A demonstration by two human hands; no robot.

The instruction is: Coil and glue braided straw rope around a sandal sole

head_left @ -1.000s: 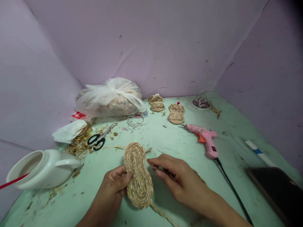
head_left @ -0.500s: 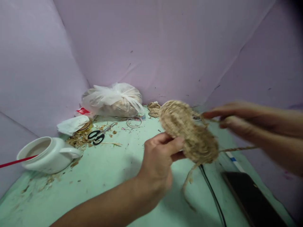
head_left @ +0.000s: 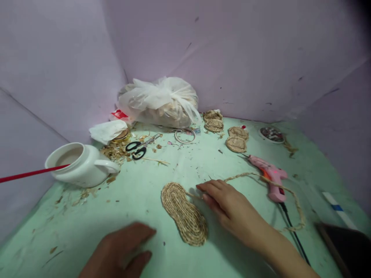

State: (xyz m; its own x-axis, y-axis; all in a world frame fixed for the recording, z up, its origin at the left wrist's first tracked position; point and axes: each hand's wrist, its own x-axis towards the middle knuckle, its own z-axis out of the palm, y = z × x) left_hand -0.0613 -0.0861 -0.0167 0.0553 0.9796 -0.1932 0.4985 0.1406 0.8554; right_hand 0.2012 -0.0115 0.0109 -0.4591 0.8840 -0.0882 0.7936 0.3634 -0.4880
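A coiled sole-shaped piece of braided straw lies flat on the green table. My right hand is just right of it, with thumb and fingers pinched on the braided straw cord that runs from the sole's edge. Beyond the hand, the cord loops over a pink glue gun and back toward my forearm. To the left of the sole, my left hand is empty, its thumb and fingers apart, not touching the piece.
White pot with a red stick on the left; black-handled scissors beside straw scraps. At the back are a plastic bag, smaller woven soles and a round dish. A dark flat object lies right.
The sole piece has come down from the air onto the table. My left hand has let go and drawn back left; my right hand has moved down beside the sole. The view has shifted.
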